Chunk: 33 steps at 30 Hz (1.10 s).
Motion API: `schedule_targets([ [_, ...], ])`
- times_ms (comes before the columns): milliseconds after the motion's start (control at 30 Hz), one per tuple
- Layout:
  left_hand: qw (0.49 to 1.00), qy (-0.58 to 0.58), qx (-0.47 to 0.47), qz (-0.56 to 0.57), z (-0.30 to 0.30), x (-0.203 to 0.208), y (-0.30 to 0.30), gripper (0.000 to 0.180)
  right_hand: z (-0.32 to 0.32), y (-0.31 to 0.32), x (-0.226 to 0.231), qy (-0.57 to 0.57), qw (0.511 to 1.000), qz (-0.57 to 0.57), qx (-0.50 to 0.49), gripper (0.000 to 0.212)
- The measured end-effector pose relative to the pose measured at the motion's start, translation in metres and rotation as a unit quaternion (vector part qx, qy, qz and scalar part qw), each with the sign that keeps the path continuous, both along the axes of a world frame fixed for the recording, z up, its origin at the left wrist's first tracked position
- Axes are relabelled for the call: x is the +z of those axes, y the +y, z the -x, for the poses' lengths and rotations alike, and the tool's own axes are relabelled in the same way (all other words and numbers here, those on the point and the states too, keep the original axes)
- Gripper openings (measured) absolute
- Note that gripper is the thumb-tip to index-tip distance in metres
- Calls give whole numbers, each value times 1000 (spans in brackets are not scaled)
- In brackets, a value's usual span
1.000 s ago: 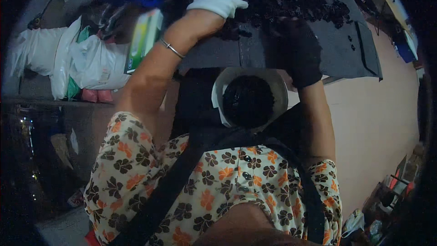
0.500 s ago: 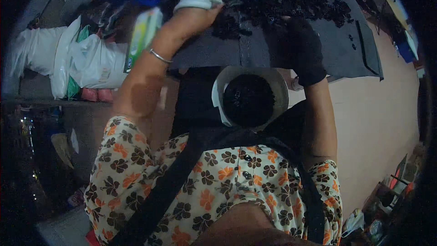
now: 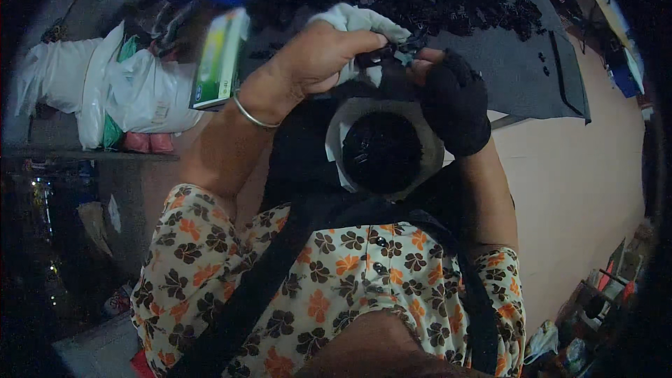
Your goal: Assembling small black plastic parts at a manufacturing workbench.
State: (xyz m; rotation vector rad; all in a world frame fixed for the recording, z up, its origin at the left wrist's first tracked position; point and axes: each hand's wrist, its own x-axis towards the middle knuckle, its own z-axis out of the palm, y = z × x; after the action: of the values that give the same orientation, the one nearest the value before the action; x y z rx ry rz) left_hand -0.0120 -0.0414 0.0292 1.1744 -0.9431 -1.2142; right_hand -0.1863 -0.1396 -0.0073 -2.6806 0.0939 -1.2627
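Note:
My left hand has a white cloth-like covering over its fingers, while its thumb is bare. Thumb and fingers close on a small black plastic piece. My right hand, in a black fingerless glove, meets the left from the right, its bare fingertips pinched against the same piece. The piece's exact kind is too dark and small to tell. Both hands are raised above the table's near edge, just beyond a pale round bucket in front of my lap, which holds a mass of black pieces.
A dark grey table bears a spread pile of black pieces. Beside my left forearm stands a green and white box. White plastic bags lie farther left. Assorted items sit at the lower right.
My left hand has come back from the pile toward me and to the right with a black piece. My right hand has drawn nearer, and both now meet at the piece.

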Motion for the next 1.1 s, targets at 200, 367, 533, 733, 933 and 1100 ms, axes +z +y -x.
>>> schedule_targets([
  [200, 997, -44, -40, 54, 2, 3, 8, 26, 0, -3, -6, -6, 1000, -21, 15, 21],
  [367, 979, -200, 18, 27, 13, 5, 15, 31, 1, 2, -1, 28, 999, -45, 3, 18],
  [533, 968, -233, 90, 19, 29, -8, 23, 29, -6, 14, -6, -23, 920, -390, -34, 9],
  [733, 801, -551, 131, 195, 56, -10, 27, 32, -5, 16, -8, -11, 753, -645, 126, 5],
  [933, 813, -525, 140, 209, 51, -19, 28, 33, -8, 30, -7, 15, 800, -599, 18, 5],
  [1100, 820, -520, 158, 178, 55, -19, 29, 34, -6, 27, -12, 22, 894, -448, 28, 7],
])
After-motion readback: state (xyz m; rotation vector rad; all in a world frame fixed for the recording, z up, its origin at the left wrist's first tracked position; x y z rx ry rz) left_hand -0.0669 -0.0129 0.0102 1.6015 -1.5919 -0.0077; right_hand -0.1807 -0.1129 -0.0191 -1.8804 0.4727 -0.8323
